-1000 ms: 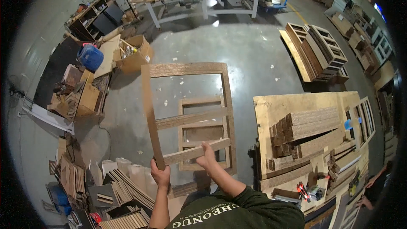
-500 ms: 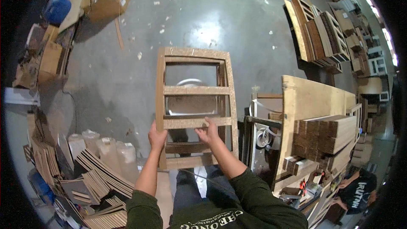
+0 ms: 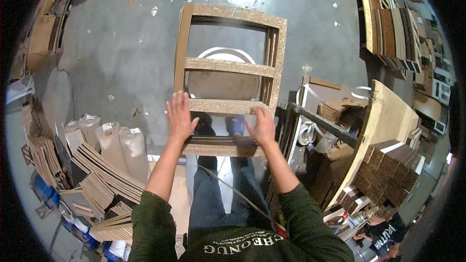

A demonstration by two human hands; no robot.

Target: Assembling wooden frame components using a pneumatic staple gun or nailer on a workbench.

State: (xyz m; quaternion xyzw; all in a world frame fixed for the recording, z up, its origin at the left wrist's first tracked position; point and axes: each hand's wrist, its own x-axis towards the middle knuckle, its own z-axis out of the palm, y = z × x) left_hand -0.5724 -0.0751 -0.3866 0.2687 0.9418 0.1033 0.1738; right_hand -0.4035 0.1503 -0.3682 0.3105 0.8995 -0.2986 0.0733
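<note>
Both hands are on a wooden frame [image 3: 228, 68]: the left hand [image 3: 180, 115] lies flat with its fingers spread against the frame's left upright, palm down and not closed around anything, while the right hand [image 3: 262, 126] curls over the right end of a lower crossbar [image 3: 224, 106] and grips it. The frame stands just in front of the person's legs, made of rough chipboard, with two uprights, a top rail and several crossbars, and it reaches away from the body over the grey concrete floor [image 3: 121, 43]. Through its openings a round pale disc [image 3: 223, 80] shows beneath it, and a blue shoe [image 3: 237, 124] peeks out near the lower bar. To the left, close by, paper rolls [image 3: 109, 140] stand beside fanned stacks of thin strips [image 3: 102, 179]. To the right, a pallet [image 3: 388, 131] carries stacked brown wooden blocks [image 3: 388, 174], with coils of white strapping [image 3: 310, 133] just beside it. Farther off, more frames [image 3: 388, 24] lie stacked at the upper right, and cardboard boxes [image 3: 41, 34] sit at the upper left.
</note>
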